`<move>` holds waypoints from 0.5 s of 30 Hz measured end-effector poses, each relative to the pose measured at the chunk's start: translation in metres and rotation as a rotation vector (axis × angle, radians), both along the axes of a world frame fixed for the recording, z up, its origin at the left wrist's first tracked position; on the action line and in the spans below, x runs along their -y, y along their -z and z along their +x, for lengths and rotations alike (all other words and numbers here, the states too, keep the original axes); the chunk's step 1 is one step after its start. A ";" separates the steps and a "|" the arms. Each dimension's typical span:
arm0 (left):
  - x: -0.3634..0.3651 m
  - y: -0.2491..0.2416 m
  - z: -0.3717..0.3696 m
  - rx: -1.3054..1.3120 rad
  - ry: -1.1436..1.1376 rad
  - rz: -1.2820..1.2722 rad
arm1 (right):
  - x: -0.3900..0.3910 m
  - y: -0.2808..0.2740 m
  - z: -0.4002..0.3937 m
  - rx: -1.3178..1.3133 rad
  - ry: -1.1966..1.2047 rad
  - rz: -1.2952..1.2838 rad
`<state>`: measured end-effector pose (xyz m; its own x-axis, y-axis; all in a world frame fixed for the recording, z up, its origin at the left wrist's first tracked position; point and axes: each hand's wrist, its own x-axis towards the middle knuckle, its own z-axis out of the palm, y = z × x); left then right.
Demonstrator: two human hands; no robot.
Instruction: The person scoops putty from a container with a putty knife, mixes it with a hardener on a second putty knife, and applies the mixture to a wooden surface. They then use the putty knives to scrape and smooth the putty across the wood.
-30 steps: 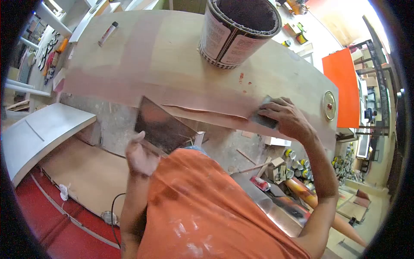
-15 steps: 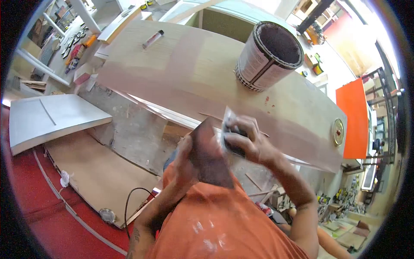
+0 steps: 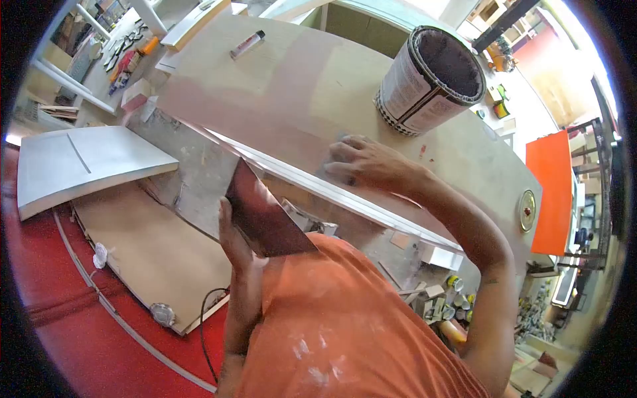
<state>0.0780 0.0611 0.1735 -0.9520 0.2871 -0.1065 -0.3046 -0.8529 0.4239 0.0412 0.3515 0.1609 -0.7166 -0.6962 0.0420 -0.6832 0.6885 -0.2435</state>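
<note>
Your left hand point(image 3: 237, 242) grasps a dark, flat plate point(image 3: 262, 215) by its lower left side, holding it tilted in front of your orange shirt point(image 3: 352, 318), just off the near edge of the table point(image 3: 312, 79). Your right hand point(image 3: 368, 161) is clenched around a small spreader point(image 3: 340, 176), mostly hidden under the fingers, over the pinkish-brown band along that same edge. Beyond your right wrist, a large open can point(image 3: 431, 83) stands upright on the table, its inner wall coated dark grey, with small reddish spots point(image 3: 423, 151) near its base. A capped tube point(image 3: 248, 44) lies toward the far left end, and a round gold-coloured lid point(image 3: 527, 211) lies at the right end, well apart from both hands.
</note>
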 end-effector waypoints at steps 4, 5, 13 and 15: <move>-0.005 0.018 -0.016 0.168 -0.058 -0.141 | -0.029 -0.012 0.044 0.042 0.066 0.039; -0.009 0.019 -0.020 0.154 -0.040 -0.118 | -0.036 -0.015 0.054 0.056 0.086 0.081; -0.027 0.024 -0.036 0.105 0.010 -0.223 | -0.083 -0.036 0.114 0.245 0.205 0.203; -0.025 0.031 -0.040 0.009 0.153 0.028 | -0.092 -0.043 0.126 0.313 0.263 0.226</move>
